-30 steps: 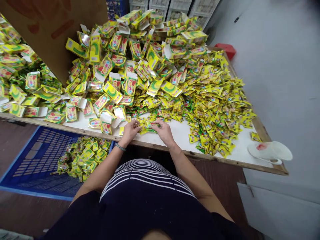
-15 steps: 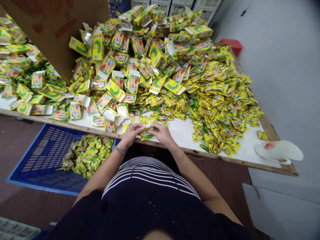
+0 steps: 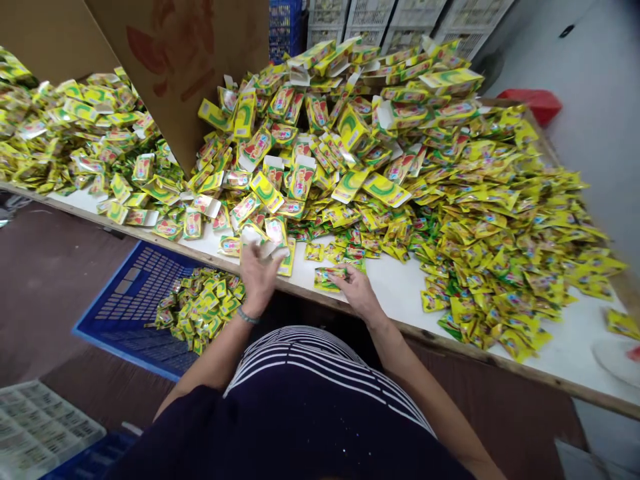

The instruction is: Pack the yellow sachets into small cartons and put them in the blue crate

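My left hand is over the small open carton near the table's front edge, thumb and fingers apart. Its fingertips overlap the carton's white flaps; whether they touch is hard to tell. My right hand pinches the edge of a yellow and green sachet just above the table's edge. Beyond it lie a few flat sachets on the white table top. Behind my left hand rises a heap of open yellow cartons. To the right spreads a big pile of loose yellow sachets.
A blue crate with small packets stands below the table at left. A large brown cardboard sheet rises among the cartons. A red object is at the far right, and white crates stand behind.
My hands were together at the sachets; now they are apart. The left has moved left to a carton, while the right holds a sachet. The view has turned left.
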Available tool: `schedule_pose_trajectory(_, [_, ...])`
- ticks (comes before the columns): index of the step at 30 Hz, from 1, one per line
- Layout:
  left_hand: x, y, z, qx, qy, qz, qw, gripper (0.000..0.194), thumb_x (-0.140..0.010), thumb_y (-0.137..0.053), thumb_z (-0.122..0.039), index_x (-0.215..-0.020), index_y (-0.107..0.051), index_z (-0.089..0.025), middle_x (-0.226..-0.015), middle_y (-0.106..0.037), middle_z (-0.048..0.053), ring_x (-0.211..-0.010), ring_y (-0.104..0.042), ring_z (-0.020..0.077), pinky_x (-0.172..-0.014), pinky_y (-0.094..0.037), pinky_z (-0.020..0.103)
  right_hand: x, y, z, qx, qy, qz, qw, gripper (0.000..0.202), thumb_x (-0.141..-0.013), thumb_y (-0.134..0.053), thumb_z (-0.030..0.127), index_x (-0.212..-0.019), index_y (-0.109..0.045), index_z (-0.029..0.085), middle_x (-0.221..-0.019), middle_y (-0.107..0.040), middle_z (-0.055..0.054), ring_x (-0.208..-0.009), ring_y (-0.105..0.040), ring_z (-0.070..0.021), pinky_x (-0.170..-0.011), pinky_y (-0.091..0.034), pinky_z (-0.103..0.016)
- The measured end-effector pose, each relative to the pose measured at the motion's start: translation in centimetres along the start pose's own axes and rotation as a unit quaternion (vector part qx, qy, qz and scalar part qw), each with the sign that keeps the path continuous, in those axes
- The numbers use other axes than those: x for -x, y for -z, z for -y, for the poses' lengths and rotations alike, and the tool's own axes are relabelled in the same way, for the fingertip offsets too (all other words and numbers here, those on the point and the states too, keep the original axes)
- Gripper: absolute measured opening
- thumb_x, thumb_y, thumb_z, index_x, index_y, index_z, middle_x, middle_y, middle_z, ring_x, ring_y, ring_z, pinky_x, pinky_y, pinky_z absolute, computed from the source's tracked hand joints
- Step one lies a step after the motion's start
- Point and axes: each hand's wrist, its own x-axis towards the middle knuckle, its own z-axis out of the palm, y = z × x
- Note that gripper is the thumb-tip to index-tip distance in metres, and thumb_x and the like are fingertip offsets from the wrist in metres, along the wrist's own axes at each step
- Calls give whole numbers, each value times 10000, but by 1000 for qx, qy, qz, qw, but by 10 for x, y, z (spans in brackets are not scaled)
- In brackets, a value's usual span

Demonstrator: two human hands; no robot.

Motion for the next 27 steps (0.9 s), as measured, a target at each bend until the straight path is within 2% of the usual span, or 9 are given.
schedule_pose_trajectory(2, [-20, 22, 11, -129, 7, -84, 988, 750, -649, -846, -476, -1261, -562, -150, -1249, -598, 181, -1169, -557, 329, -1000, -440, 473, -4, 3, -5, 4, 16, -45, 999, 528, -702, -742, 616, -993, -665, 182, -770, -651, -18, -692, -576, -181, -659, -503, -334])
schedule_pose_trajectory(5, [-38, 37, 23, -201, 20, 17, 979, 466, -747, -766, -436, -1107, -645, -167, -1059, -680, 126, -1085, -593, 326, -967, -449, 467, -7, 3, -3, 21, 56, -54, 997, 470, -736, -723, 589, -978, -687, 189, -854, -672, -33, -734, -582, -181, -717, -516, -352])
schedule_pose_trajectory(8, [-37, 28, 21, -192, -52, 98, 975, 244, -850, -664, -409, -965, -663, -194, -939, -698, 83, -1000, -617, 272, -955, -449, 412, -8, 1, 11, 22, 93, -38, 995, 404, -779, -697, 543, -996, -695, 202, -933, -694, -40, -818, -611, -194, -793, -516, -366])
schedule_pose_trajectory(10, [-32, 16, 14, -227, -87, 99, 965, 352, -823, -690, -488, -1012, -650, -194, -1055, -691, 110, -1082, -591, 289, -991, -421, 426, -9, 2, 23, 13, 112, -39, 993, 370, -803, -681, 507, -1026, -692, 211, -954, -699, -35, -844, -616, -194, -808, -510, -358])
schedule_pose_trajectory(14, [-32, -5, 7, -315, -54, 153, 935, 586, -690, -784, -587, -1074, -631, -173, -1092, -677, 151, -1095, -577, 350, -946, -421, 448, -11, 8, 36, 42, 118, -61, 990, 341, -806, -676, 481, -1017, -698, 214, -931, -701, -30, -755, -580, -173, -746, -495, -333])
schedule_pose_trajectory(17, [-38, -12, 7, -253, -56, 206, 944, 494, -682, -816, -492, -1031, -661, -179, -943, -699, 122, -942, -621, 320, -825, -437, 376, -8, 7, 34, 60, 103, -67, 991, 363, -780, -689, 529, -952, -708, 211, -948, -710, -52, -747, -577, -180, -753, -497, -347])
schedule_pose_trajectory(21, [-36, -14, -5, -68, -80, 256, 961, 350, -709, -789, -478, -933, -719, -220, -755, -682, 42, -739, -597, 228, -688, -399, 293, -9, 3, 40, 0, 102, -90, 991, 349, -793, -677, 524, -974, -686, 226, -989, -704, -51, -846, -620, -204, -824, -517, -369])
schedule_pose_trajectory(24, [-22, -16, -20, 72, -62, 317, 943, 335, -750, -743, -519, -892, -740, -216, -686, -656, 2, -676, -555, 174, -644, -385, 255, -18, 4, 55, -11, 131, -98, 986, 317, -812, -670, 469, -1022, -670, 231, -950, -686, -32, -827, -612, -190, -805, -512, -345])
schedule_pose_trajectory(27, [-7, -18, -27, 158, -12, 331, 930, 380, -805, -681, -544, -882, -742, -177, -709, -661, 2, -675, -548, 153, -633, -396, 242, -26, 11, 65, 40, 135, -57, 988, 276, -809, -676, 436, -981, -681, 220, -871, -668, -20, -775, -583, -182, -767, -489, -331])
